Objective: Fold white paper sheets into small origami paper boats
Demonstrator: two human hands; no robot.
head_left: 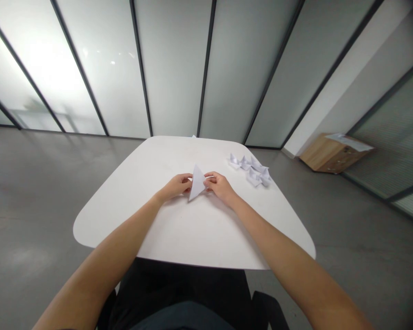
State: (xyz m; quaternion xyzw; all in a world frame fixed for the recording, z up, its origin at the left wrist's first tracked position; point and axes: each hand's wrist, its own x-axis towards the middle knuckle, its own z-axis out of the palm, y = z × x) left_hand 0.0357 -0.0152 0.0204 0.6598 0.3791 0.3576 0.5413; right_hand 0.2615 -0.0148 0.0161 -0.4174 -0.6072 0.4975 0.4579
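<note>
A folded white sheet of paper [197,182], triangular in outline, is held up just over the middle of the table. My left hand [179,185] grips its left side, with the fingers partly behind the paper. On the opposite edge, my right hand [217,185] pinches it between thumb and fingers. Several folded white paper boats [256,177] sit in a cluster to the right of my right hand, close to the table's right edge.
The white table [192,243] has rounded corners and spans the space before me. Frosted glass panels [172,68] stand beyond it. A wooden cabinet [330,153] is on the floor at the right. Chair armrests flank my lap.
</note>
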